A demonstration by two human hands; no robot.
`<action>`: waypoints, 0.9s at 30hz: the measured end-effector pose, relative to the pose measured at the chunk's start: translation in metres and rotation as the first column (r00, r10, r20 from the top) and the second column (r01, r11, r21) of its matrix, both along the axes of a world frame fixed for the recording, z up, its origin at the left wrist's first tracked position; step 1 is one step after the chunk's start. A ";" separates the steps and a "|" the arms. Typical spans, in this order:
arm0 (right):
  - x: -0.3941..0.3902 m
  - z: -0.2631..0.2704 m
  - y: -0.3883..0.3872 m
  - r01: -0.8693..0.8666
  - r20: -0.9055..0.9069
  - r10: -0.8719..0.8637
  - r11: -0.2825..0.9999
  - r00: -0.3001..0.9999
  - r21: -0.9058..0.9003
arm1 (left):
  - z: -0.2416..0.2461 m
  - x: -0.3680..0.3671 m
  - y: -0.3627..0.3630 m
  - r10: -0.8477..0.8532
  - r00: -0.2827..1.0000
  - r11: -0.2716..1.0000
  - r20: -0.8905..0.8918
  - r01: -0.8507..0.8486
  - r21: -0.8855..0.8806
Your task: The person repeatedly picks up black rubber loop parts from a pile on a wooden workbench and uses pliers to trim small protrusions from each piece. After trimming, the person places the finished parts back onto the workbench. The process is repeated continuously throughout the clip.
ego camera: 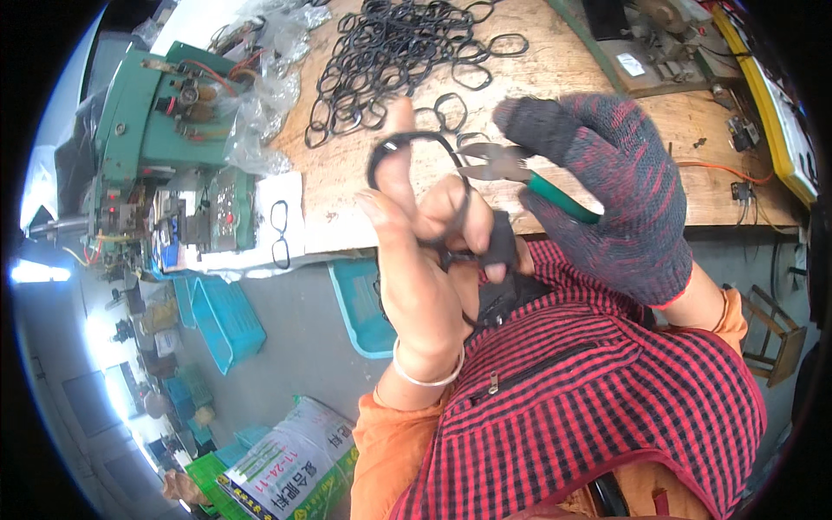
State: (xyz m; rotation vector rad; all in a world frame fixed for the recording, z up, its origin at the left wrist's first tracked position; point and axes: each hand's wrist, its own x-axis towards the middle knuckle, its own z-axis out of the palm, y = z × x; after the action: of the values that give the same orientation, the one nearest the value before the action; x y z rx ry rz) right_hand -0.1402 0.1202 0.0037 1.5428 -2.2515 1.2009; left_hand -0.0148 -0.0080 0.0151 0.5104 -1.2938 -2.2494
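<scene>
My left hand [419, 286], bare with a bangle at the wrist, holds a black plastic eyeglass frame [406, 136]. One rim loops around a raised finger; the other part is partly hidden by curled fingers. A dark wrap [502, 242] covers one of those fingers. My right hand [624, 188], in a grey and red knit glove, grips diagonal cutting pliers [497, 162] by a green handle. Their jaws are parted and lie at the edge of the held frame; whether they touch it I cannot tell. Beyond both hands, a heap of black eyeglass frames [396, 55] covers the wooden table [572, 58].
At the left stands a green machine [117, 143] beside crumpled clear plastic [257, 130]. Another black frame [279, 221] rests on white sheeting. Blue crates [231, 325] and a printed sack [299, 455] are on the floor. A wooden stool [783, 351] stands at right, below an orange cable [721, 167].
</scene>
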 end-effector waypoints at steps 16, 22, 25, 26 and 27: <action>-0.020 0.021 0.010 0.021 -0.347 -0.005 0.999 0.938 0.044 | 0.007 0.006 0.009 -0.272 0.954 0.962 0.124 0.266 0.060; -0.023 0.015 0.014 0.088 -0.411 -0.048 0.993 0.910 0.079 | 0.002 0.006 0.010 -0.279 0.948 0.960 0.154 0.280 0.017; -0.024 0.015 0.013 0.103 -0.417 -0.049 0.989 0.908 0.108 | 0.002 0.003 0.013 -0.254 0.954 0.967 0.159 0.251 0.037; -0.025 0.013 0.013 0.083 -0.373 -0.037 0.991 0.927 0.109 | 0.001 0.003 0.012 -0.268 0.950 0.963 0.162 0.266 0.040; -0.029 0.006 0.012 0.026 -0.272 0.002 0.995 0.962 0.100 | 0.000 0.004 0.010 -0.279 0.946 0.960 0.166 0.276 0.042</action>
State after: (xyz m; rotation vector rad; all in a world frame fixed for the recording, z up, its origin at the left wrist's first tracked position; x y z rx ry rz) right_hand -0.1687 0.1326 0.0098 1.6150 -2.1657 0.8212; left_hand -0.0107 0.0021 0.0153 0.5683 -1.5139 -2.4942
